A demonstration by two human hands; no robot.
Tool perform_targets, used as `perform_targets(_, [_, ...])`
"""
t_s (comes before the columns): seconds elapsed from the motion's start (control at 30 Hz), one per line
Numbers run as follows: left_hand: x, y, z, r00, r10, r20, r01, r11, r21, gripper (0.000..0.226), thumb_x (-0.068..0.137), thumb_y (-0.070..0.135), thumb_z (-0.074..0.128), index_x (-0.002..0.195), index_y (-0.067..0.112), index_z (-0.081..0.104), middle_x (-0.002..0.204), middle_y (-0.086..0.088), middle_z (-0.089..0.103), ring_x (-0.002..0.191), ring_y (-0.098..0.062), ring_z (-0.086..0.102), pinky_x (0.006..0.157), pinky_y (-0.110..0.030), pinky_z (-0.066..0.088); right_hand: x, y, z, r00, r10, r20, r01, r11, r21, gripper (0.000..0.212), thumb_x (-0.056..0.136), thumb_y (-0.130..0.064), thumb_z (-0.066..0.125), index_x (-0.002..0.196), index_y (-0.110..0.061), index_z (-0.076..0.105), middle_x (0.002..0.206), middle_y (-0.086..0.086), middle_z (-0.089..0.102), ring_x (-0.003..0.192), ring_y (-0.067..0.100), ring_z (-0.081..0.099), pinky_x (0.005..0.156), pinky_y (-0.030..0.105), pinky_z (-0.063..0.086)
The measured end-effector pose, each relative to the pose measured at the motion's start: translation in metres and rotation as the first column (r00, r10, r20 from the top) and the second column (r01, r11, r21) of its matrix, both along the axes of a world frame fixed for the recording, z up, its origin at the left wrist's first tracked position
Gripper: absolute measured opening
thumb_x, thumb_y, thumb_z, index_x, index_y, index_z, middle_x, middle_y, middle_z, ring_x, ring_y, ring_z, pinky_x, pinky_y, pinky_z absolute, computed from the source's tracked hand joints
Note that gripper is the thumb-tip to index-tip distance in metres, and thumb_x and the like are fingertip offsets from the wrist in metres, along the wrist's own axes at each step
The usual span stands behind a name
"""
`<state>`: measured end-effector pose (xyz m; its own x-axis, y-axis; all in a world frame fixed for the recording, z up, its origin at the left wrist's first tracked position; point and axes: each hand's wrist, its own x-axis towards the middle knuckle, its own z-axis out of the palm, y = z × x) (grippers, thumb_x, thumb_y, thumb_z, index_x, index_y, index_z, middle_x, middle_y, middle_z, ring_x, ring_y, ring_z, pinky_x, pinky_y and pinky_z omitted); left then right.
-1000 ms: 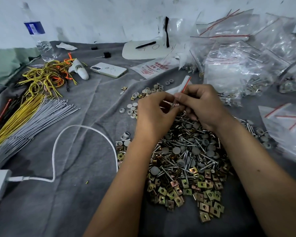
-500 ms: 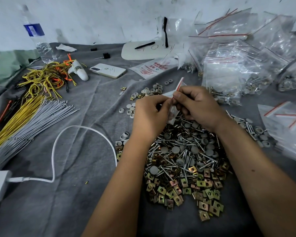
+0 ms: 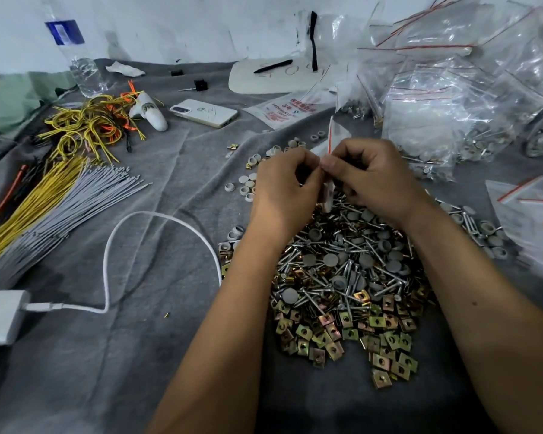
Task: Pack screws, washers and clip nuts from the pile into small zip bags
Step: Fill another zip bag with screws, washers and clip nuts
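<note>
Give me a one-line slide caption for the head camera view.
Both hands, left and right, pinch a small zip bag above a pile of screws, washers and clip nuts.

I pinch a small clear zip bag with a red strip between both my hands; it stands nearly upright above the far edge of the pile. The pile lies on grey cloth: silver screws and grey round washers in the middle, brass-coloured square clip nuts at the near side. Filled bags lie far right.
</note>
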<state>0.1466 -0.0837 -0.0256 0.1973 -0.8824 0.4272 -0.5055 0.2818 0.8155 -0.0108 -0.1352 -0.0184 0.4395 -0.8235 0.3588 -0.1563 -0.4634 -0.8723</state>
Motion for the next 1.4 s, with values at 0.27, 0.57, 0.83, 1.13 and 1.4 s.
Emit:
perform_targets(0.27, [0.004,-0.001,0.000,0.998,0.062,0.017,-0.059,0.991,-0.122,0.013,0.092,0.012,0.066,0.079,0.008,0.068,0.071,-0.001,0.068,0.064,-0.019,0.065,0.063,-0.043,0.055,0.003,0.001,-0.003,0.996,0.009,0.085,-0.015,0.998,0.061,0.033,0.099,-0.033,0.065,0.079,-0.007,0.066,0.062,0.005,0.058,0.049,0.014,0.050,0.040,0.021,0.037])
perform_targets(0.57, [-0.003,-0.004,-0.003,0.996,-0.060,0.064,0.062,0.998,-0.025,0.017,0.097,0.003,0.061,0.081,0.006,0.064,0.069,0.007,0.059,0.064,-0.014,0.054,0.064,-0.034,0.044,0.004,-0.002,-0.003,0.995,-0.076,0.058,0.073,0.996,0.047,0.031,0.101,-0.030,0.063,0.073,-0.018,0.066,0.051,-0.005,0.056,0.046,0.008,0.050,0.041,0.019,0.040])
perform_targets(0.83, [-0.006,-0.005,-0.002,0.962,-0.039,-0.269,0.062,0.995,0.076,0.021,0.107,0.006,0.049,0.089,0.000,0.058,0.069,-0.005,0.055,0.064,-0.020,0.049,0.064,-0.040,0.043,0.001,-0.003,-0.001,0.969,0.053,0.239,-0.094,0.982,0.163,0.024,0.096,-0.021,0.068,0.073,-0.012,0.068,0.061,0.002,0.063,0.046,0.010,0.049,0.039,0.018,0.035])
perform_targets(1.13, [-0.006,0.005,-0.002,0.996,0.083,0.032,-0.081,0.995,-0.064,0.017,0.093,0.020,0.069,0.096,0.018,0.053,0.084,0.003,0.060,0.075,-0.012,0.058,0.067,-0.037,0.054,0.002,-0.006,-0.007,0.985,-0.161,0.060,0.166,0.982,-0.094,0.022,0.083,-0.018,0.062,0.074,-0.002,0.051,0.066,0.022,0.053,0.048,0.011,0.049,0.044,0.023,0.042])
perform_targets(1.4, [0.002,0.005,0.001,0.960,0.274,0.059,-0.254,0.939,-0.230,0.018,0.081,0.001,0.071,0.081,0.012,0.057,0.070,0.003,0.058,0.063,-0.014,0.056,0.057,-0.038,0.050,0.005,-0.001,-0.004,0.988,-0.155,0.019,0.156,0.979,-0.135,0.019,0.086,-0.007,0.068,0.082,-0.022,0.057,0.072,-0.011,0.060,0.061,0.001,0.054,0.058,0.017,0.044])
